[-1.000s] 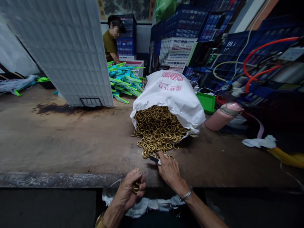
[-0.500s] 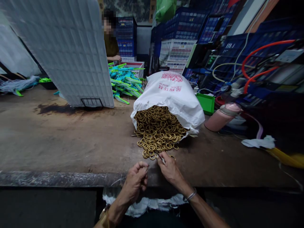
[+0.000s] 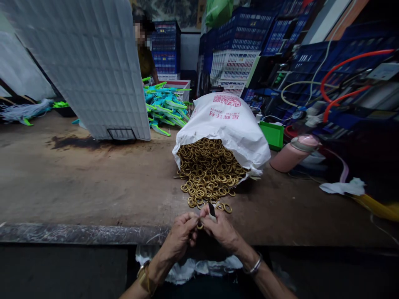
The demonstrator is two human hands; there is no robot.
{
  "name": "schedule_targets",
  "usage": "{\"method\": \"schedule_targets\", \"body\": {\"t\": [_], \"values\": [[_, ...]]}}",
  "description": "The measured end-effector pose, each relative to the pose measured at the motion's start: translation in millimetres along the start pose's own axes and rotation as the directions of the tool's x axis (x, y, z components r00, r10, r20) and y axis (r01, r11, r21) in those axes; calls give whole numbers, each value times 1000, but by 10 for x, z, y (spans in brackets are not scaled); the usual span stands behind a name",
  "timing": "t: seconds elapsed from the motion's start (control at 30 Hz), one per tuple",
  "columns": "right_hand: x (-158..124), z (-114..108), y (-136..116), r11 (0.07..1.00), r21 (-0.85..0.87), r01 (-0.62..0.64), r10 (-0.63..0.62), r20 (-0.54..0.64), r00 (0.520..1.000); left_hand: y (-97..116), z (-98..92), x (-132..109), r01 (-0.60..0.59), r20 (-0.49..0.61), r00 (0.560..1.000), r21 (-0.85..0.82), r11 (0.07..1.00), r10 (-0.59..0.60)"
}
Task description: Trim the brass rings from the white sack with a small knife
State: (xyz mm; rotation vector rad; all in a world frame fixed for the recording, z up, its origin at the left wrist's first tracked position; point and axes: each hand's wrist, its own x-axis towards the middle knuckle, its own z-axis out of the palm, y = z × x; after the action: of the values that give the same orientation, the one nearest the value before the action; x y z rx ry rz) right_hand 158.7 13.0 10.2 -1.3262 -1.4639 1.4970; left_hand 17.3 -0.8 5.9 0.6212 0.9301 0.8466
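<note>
A white sack (image 3: 224, 118) with red print lies on its side, and brass-coloured rings (image 3: 207, 170) spill from its mouth onto the brown table (image 3: 93, 187). Near the table's front edge, my left hand (image 3: 183, 232) and my right hand (image 3: 220, 226) meet fingertip to fingertip. One ring (image 3: 200, 226) is pinched between them, its upper part hidden by the fingers. A small dark-bladed tool (image 3: 212, 209) with a pale handle sticks up from my right hand's grip. Both hands have closed fingers.
A tall grey ribbed panel (image 3: 102, 70) stands left. Behind it are a person (image 3: 145, 58) and a pile of green and blue plastic pieces (image 3: 166, 106). Right of the sack are a green tray (image 3: 272, 135) and a pink bottle (image 3: 293, 154). Crates (image 3: 235, 62) are stacked behind.
My right hand has drawn back from the spilled rings and met my left hand, with a ring now between them. The dark tool now points up. The person behind has lowered an arm.
</note>
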Motion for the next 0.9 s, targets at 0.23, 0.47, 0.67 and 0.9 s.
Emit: {"method": "schedule_targets", "body": {"t": [0.23, 0.47, 0.67, 0.9], "values": [[25, 124, 73, 989, 110, -94, 102, -69, 992, -46, -9, -4, -154, -194, 962, 208, 966, 195], [42, 176, 108, 977, 170, -131, 148, -89, 985, -32, 26, -48, -205, -132, 959, 279, 938, 249], [91, 105, 0, 995, -95, -12, -8, -209, 978, 20, 57, -107, -78, -84, 992, 204, 976, 97], [72, 118, -57, 979, -199, 38, -77, -192, 978, -14, 38, -113, -53, -23, 998, 79, 995, 55]]}}
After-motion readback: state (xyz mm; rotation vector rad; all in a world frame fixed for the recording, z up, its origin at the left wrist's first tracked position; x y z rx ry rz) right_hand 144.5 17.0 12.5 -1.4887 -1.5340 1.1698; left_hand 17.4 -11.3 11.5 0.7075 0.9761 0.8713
